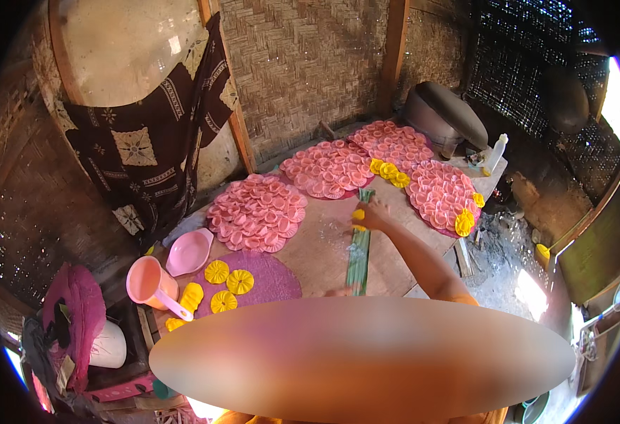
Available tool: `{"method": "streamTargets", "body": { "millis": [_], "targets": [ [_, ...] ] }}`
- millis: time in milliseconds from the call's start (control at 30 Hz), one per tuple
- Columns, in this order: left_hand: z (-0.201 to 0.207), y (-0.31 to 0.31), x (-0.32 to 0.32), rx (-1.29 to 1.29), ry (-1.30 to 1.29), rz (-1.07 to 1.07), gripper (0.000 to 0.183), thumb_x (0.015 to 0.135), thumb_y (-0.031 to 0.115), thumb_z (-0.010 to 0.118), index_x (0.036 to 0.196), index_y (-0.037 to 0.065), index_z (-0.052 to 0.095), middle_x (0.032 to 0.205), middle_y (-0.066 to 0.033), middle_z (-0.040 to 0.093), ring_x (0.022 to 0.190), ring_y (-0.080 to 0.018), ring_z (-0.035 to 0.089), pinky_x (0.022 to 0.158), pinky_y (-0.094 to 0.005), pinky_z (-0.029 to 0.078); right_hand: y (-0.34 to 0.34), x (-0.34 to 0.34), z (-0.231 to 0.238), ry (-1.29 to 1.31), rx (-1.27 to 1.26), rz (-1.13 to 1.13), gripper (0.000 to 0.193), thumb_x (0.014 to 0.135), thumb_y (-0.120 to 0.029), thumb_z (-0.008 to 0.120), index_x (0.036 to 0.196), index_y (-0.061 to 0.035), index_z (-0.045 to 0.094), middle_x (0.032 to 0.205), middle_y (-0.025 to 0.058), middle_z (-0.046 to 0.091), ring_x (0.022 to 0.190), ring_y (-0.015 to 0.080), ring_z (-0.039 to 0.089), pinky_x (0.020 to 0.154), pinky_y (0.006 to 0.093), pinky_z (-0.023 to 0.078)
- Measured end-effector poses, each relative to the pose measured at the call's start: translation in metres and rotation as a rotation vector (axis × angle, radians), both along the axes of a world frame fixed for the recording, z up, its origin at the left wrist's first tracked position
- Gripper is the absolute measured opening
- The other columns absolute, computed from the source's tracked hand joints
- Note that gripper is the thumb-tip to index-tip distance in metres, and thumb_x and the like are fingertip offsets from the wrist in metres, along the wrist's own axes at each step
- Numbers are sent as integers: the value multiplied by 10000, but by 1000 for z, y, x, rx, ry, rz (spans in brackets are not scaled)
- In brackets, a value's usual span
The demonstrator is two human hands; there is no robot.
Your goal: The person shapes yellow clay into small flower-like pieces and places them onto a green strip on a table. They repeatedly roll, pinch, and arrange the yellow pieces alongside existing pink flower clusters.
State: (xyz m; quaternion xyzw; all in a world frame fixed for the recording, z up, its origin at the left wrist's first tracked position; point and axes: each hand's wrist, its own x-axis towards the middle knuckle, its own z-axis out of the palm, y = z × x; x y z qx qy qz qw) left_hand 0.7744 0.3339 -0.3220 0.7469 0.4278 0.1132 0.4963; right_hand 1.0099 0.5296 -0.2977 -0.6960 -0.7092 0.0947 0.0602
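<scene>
Orange cloth (493, 415), mostly blurred, is nearest. Beyond, a long, flat green strip (357, 265) lies on the smooth worktop (320, 244). The right hand (374, 212) bends over its far end beside a yellow lump (358, 215); I cannot tell its grip. The left hand (339, 291), largely blurred, is near the other end, grip unclear. Ruffled pink discs (257, 212) cover round mats.

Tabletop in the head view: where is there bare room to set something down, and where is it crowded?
Bare board lies between the green strip and pink heaps; a smaller patch lies between strip and right forearm. The purple mat is free right of its yellow discs. Crowded: the heaped far side, and the left end with jug and bowl.
</scene>
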Motion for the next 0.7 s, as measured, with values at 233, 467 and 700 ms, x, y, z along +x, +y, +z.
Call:
{"method": "streamTargets", "body": {
  "millis": [233,467,700],
  "targets": [
    [-26,84,-37,-337,-687,542,806,867,268,757,1492,88,282,1454,-158,463,1303,-230,485,1047,-392,416,-148,-18,30,843,-322,109,768,906,-631,554,1312,20,515,1234,229,591,1180,291,557,1016,389,417],
    [14,78,-50,395,-61,357,441,868,175,755,1243,38,567,1205,-75,621,1105,-179,592,963,-320,470,-144,11,23,697,97,-138,469,979,-422,563,1151,10,620,1041,164,664,889,252,664,750,378,506],
    [49,44,-13,-488,-1081,503,454,965,378,617,1211,1,563,1126,-46,649,1033,-155,622,920,-293,486,-165,-50,40,1249,113,42,309,948,-295,631,1063,-11,672,896,150,644,793,281,648,696,364,498]
  ]
}}
